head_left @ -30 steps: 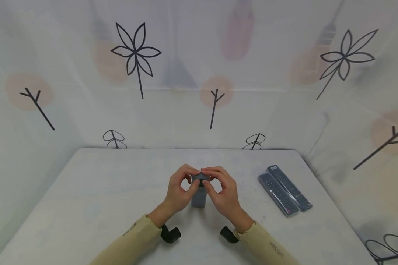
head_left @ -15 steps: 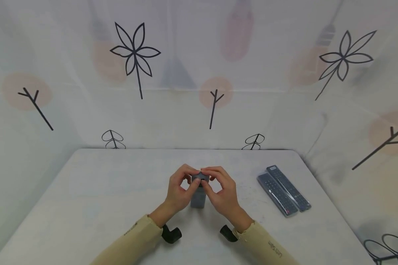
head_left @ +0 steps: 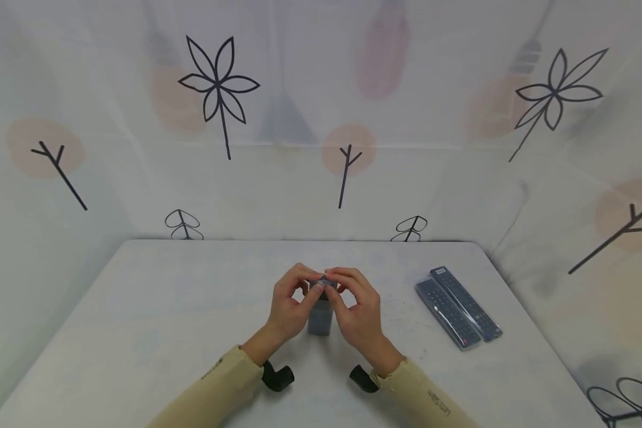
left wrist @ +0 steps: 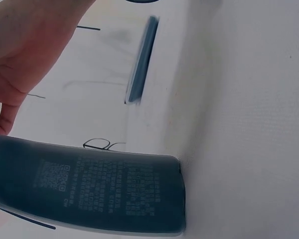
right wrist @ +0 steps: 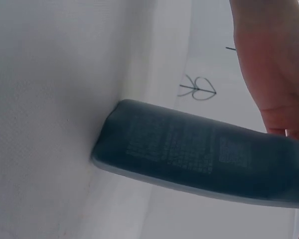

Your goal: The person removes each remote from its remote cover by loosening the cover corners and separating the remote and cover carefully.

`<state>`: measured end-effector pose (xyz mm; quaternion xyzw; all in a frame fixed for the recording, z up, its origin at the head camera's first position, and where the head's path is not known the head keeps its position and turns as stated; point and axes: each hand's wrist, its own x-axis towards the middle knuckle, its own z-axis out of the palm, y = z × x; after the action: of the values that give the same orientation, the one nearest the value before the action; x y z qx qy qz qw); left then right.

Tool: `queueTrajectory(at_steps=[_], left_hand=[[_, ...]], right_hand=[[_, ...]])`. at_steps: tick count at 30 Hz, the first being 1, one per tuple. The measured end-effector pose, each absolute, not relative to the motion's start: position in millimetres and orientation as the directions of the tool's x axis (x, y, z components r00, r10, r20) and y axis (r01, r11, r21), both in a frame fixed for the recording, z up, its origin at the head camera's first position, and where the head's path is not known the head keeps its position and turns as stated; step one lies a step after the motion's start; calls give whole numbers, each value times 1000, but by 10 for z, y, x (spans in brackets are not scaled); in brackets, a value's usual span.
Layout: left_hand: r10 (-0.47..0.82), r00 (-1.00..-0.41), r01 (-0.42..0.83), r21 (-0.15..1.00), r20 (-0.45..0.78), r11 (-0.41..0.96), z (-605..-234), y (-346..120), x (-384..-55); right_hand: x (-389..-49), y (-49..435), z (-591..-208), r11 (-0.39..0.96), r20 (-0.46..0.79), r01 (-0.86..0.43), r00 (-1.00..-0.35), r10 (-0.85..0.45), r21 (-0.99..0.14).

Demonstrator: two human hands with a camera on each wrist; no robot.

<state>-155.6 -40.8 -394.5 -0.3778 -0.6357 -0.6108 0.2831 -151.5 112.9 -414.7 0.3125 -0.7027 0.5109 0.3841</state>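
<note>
A dark blue-grey remote control (head_left: pixel 319 321), with what looks like clear film along its edges, stands on end on the white table. My left hand (head_left: pixel 289 306) pinches its top from the left, and my right hand (head_left: pixel 362 312) pinches it from the right. Both thumbs meet on the near side while the forefingers lie behind. In the left wrist view, the remote control (left wrist: pixel 99 189) shows rows of print and a QR code, beyond it my right hand (left wrist: pixel 27 55). The right wrist view has the remote control's (right wrist: pixel 189 154) lower end against the table. My fingers hide its top.
Two more remote controls (head_left: pixel 459 308) in clear wrapping lie side by side at the table's right. Black wrist-worn pieces (head_left: pixel 278 378) hang under the sleeves. A patterned cloth (head_left: pixel 299 107) rises behind the table (head_left: pixel 192 297) and along its sides.
My thumbs have drawn together over the top of the remote control, covering the dark gap that showed there before. The remote control stays upright in the same place.
</note>
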Motion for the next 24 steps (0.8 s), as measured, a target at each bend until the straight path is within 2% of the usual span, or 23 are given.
queueTrajectory(at_steps=[7, 19, 24], left_hand=[[136, -568, 817, 576, 812, -31, -3958, -405, -1557], [142, -553, 827, 562, 821, -31, -3959, -416, -1588], [143, -552, 828, 560, 821, -21, -3951, -415, -1599]], right_hand=[[-1483, 1127, -4131, 338, 855, -807, -519, -12, -485], [-1478, 1132, -4052, 423, 894, -815, -447, -22, -397], [-1484, 1151, -4031, 515, 907, -796, -414, -80, -318]])
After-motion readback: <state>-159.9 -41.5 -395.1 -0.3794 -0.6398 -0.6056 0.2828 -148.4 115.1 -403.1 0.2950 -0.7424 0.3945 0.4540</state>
